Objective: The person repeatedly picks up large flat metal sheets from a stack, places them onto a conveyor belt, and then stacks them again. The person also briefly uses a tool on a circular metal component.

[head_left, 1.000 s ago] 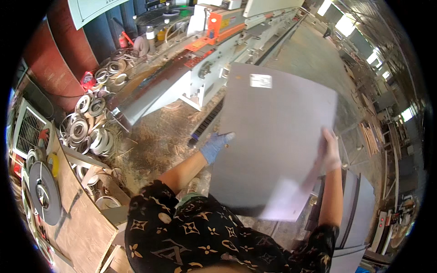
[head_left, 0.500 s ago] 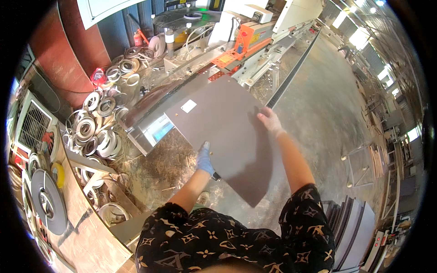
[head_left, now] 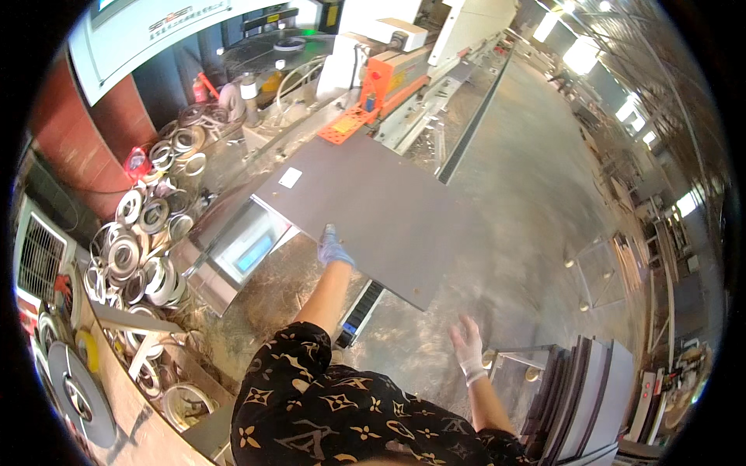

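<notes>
Right hand [head_left: 468, 351] can pass between brown panel [head_left: 381, 206] and stacked boards [head_left: 588, 392]; orange machine part [head_left: 379, 80] blocks the panel's far corner, coils [head_left: 124, 255] crowd the left.

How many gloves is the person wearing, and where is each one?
2: a blue glove on the left hand, at the brown panel's edge; a whitish glove on the right hand, apart from the panel. Neither is hidden.

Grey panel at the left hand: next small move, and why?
Probably have the left hand ease the grey panel gently toward the orange guard: the panel's far end lies close by that guard, the left hand is on its near edge, and the right hand is open and off it.
</notes>
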The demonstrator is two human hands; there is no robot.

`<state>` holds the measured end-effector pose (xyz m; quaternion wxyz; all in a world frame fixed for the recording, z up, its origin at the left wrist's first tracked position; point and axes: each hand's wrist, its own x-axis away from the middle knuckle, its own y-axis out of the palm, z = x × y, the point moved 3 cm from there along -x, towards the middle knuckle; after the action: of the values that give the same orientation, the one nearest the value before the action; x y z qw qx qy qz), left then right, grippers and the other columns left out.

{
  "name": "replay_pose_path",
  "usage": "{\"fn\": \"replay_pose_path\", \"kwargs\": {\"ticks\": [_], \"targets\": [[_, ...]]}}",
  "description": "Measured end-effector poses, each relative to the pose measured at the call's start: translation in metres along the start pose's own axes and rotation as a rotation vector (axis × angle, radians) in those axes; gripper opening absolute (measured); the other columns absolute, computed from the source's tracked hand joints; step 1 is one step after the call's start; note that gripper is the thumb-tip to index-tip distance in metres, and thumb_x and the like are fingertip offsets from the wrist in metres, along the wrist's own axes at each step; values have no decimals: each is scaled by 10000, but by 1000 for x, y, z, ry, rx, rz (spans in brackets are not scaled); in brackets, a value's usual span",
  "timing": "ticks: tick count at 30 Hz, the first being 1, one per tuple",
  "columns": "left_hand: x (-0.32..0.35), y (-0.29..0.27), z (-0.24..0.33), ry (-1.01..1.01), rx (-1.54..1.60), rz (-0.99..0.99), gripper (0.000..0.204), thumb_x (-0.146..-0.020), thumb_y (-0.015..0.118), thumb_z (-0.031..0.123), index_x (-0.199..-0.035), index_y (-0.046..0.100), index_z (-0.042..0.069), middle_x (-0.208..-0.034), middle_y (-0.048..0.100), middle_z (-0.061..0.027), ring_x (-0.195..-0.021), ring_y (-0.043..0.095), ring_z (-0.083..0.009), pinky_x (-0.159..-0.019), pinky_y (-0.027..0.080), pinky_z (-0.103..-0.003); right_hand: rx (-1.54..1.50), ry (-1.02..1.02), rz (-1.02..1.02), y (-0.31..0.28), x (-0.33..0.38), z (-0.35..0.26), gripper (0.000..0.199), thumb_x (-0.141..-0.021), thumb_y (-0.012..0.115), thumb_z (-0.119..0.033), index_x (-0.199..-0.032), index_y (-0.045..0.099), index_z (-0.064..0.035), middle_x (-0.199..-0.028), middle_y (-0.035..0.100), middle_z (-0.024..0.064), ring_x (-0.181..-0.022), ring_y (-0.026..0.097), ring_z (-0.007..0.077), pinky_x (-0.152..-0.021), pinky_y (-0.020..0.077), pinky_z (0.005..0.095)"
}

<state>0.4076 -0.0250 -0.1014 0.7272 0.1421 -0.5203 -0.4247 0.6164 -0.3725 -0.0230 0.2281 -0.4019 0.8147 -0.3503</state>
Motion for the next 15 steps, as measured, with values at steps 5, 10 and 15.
{"fn": "replay_pose_path", "kwargs": {"ticks": [5,10,15], "targets": [[5,38,-11,23,-29,211,403,-745,750,202,-1089,595,62,-986,614,-80,-776,608,-235,-673,543,-393,-457,376,152,-6,82,87,509,-798,666,-133,-1266,484,-49,-1258,498,147,-1208,453,272,-1006,366,355],[-4,71,-24,66,-29,206,412,-756,734,212,-1103,583,48,-1017,614,-99,-815,609,-251,-685,543,-398,-325,633,316,-25,167,91,477,-815,645,-87,-1259,484,-19,-1215,517,85,-1072,475,183,-904,394,297],[-13,103,-63,40,-209,67,430,-805,643,299,-1165,540,87,-1156,526,-92,-969,519,-269,-804,440,-428,-41,882,338,-28,279,135,456,-790,652,-225,-1188,543,-33,-1161,557,197,-1048,537,329,-918,426,390]]}}
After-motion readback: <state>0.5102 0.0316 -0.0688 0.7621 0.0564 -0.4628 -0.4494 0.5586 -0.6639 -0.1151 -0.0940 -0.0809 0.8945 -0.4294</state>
